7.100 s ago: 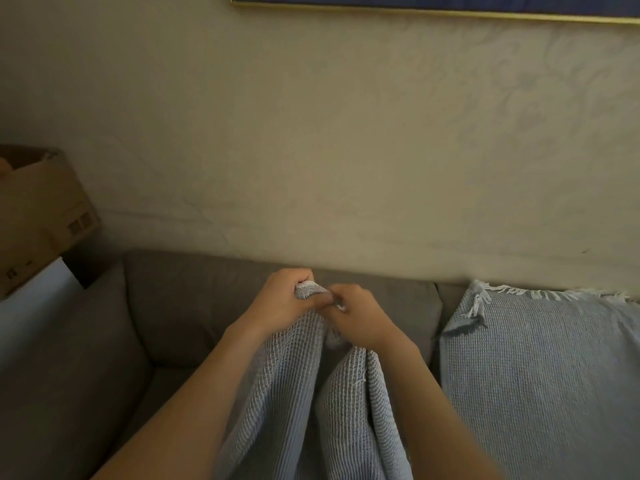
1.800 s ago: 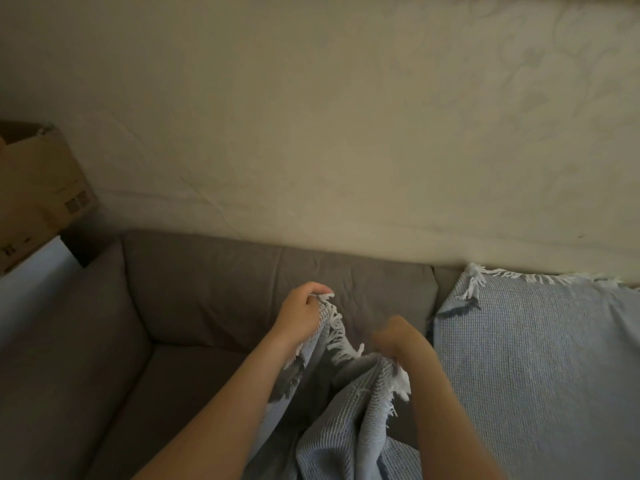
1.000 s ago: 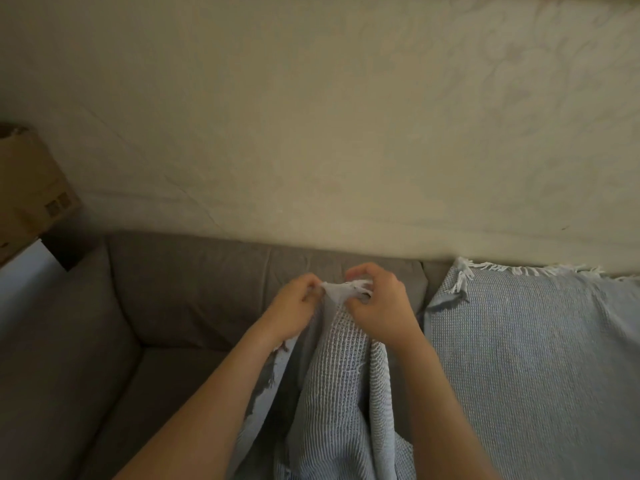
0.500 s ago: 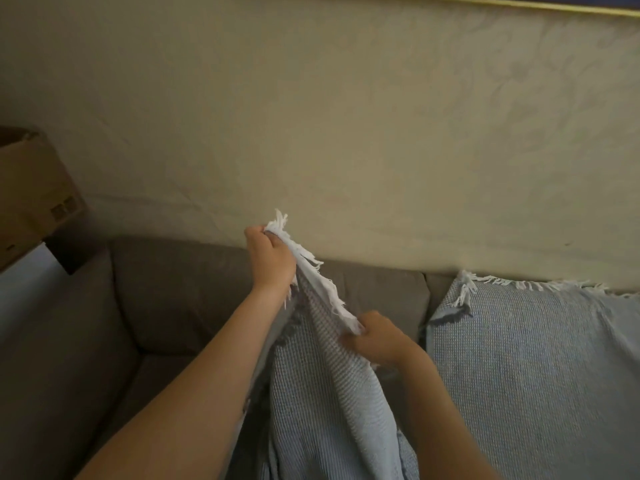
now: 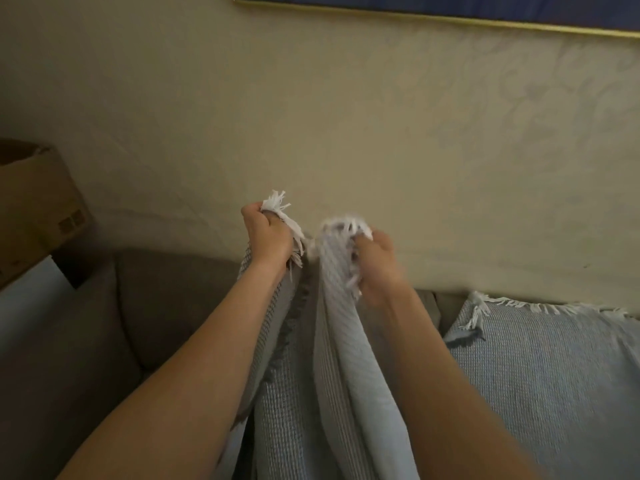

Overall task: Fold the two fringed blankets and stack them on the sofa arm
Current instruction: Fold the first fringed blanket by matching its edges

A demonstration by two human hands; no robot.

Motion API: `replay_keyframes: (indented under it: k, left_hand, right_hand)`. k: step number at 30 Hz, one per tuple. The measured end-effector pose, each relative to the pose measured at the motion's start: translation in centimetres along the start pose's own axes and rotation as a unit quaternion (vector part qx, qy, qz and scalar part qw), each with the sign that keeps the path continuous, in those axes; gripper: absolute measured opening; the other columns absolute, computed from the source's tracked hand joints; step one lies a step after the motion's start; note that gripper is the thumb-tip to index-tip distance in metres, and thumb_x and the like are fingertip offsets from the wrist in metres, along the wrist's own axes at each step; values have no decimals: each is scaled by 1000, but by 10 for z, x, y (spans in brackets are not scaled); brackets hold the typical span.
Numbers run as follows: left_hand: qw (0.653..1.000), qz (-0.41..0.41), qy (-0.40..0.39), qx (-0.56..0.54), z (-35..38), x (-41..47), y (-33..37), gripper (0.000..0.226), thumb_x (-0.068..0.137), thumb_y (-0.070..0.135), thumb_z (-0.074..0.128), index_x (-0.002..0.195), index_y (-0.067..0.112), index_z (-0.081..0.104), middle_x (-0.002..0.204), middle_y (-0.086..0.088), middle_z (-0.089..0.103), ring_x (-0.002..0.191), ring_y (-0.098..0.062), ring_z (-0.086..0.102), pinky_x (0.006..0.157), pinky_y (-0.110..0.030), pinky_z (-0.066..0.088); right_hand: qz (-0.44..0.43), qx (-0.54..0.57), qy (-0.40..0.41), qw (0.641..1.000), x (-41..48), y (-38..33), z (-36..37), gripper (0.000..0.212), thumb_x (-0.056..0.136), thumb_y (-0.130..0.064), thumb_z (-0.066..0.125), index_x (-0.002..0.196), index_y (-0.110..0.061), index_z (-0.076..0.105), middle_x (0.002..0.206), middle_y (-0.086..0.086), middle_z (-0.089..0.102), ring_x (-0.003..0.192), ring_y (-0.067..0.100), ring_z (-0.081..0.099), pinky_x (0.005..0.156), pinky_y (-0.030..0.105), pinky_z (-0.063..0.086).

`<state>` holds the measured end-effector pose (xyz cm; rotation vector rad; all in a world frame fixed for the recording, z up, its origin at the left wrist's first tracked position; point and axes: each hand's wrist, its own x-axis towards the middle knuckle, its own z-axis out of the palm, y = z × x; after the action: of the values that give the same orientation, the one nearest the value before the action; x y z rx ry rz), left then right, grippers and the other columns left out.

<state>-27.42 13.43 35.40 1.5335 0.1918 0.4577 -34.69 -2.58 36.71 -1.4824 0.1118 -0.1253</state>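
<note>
A light blue waffle-knit blanket [image 5: 311, 393] with white fringe hangs in folds between my arms, lifted in front of the wall. My left hand [image 5: 268, 235] grips one fringed corner, and white tassels stick out above its fist. My right hand [image 5: 375, 263] grips another fringed part of the same edge close beside it, slightly blurred. A second blue fringed blanket [image 5: 540, 372] lies spread over the sofa's back cushion and seat at the right, its fringe along the top. The brown sofa [image 5: 162, 303] runs behind both, and its arm [image 5: 52, 368] is at the left.
A cardboard box [image 5: 31, 206] sits on a white surface beyond the sofa arm at the left. A cream wall fills the background, with the gold-edged bottom of a blue picture frame [image 5: 433, 8] at the top.
My right hand has risen with its part of the fringed edge to nearly the height of my left hand. Both hands now hold the blanket's top edge side by side, higher against the wall.
</note>
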Motion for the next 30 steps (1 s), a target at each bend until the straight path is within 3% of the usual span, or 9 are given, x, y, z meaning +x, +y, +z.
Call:
replay_keyframes:
  k: [3, 5, 8, 11, 13, 16, 22, 27, 30]
  left_hand:
    - [1000, 9, -6, -22, 1, 15, 8, 13, 111, 14, 31, 121, 16, 39, 123, -9, 54, 101, -18, 59, 89, -34, 53]
    - [999, 23, -9, -37, 3, 25, 19, 12, 112, 15, 31, 121, 14, 39, 113, -7, 51, 90, -13, 53, 80, -32, 49]
    - [998, 59, -19, -32, 6, 37, 39, 11, 112, 18, 36, 120, 16, 44, 110, -6, 55, 86, -10, 57, 75, -32, 50]
    - [990, 94, -62, 83, 6, 39, 37, 12, 108, 17, 51, 119, 16, 52, 113, -2, 62, 94, -9, 65, 77, -29, 52]
    - [980, 80, -90, 160, 4, 37, 16, 13, 103, 13, 58, 116, 14, 59, 118, -1, 63, 106, -19, 61, 86, -29, 47]
    - [963, 25, -109, 246, -5, 23, -26, 22, 97, 9, 67, 119, 10, 65, 121, -7, 66, 111, -27, 63, 90, -30, 46]
    - [944, -54, -157, 286, -38, -26, -91, 21, 101, 8, 61, 118, 13, 73, 125, -6, 70, 122, -26, 64, 103, -34, 49]
    - [920, -86, -328, 195, -49, -67, -80, 30, 113, 17, 48, 134, 28, 66, 127, 14, 62, 128, -9, 57, 88, -17, 46]
    - [873, -90, -453, 157, -51, -87, -74, 43, 112, 26, 53, 154, 33, 49, 149, 15, 50, 140, -3, 45, 100, -16, 43]
  right_hand:
    - [-81, 50, -6, 995, 19, -34, 16, 30, 112, -16, 44, 120, -7, 72, 97, 4, 79, 84, 18, 75, 65, 29, 59]
    - [-141, 65, -17, 988, 28, -48, 23, 32, 113, -21, 43, 130, -9, 68, 115, 19, 75, 104, 35, 74, 86, 46, 62]
    - [-217, -108, 29, 970, 43, -47, 27, 36, 111, -28, 40, 139, -21, 62, 124, 17, 72, 115, 39, 68, 98, 55, 57]
    - [-156, -287, 95, 940, 41, -25, 21, 41, 107, -22, 42, 141, -5, 58, 113, 17, 73, 101, 34, 69, 78, 37, 51]
    - [-92, -353, 108, 925, 35, -10, 18, 31, 107, -18, 46, 104, 3, 68, 89, 20, 69, 82, 36, 64, 68, 34, 40]
    - [-6, -332, 114, 936, 25, 14, 13, 40, 105, -19, 50, 67, -4, 53, 62, 8, 50, 61, 25, 48, 58, 34, 34]
    - [170, -54, 142, 974, -8, 77, 1, 21, 101, -23, 59, 90, -6, 61, 75, 14, 46, 70, 23, 44, 54, 30, 32]
    - [166, -127, 23, 978, -28, 106, -11, 15, 87, -27, 65, 82, -13, 65, 74, 13, 52, 69, 21, 49, 60, 35, 38]
    - [127, -169, -38, 977, -39, 103, -17, 26, 95, -23, 68, 73, -13, 59, 64, 8, 45, 60, 16, 42, 56, 29, 33]
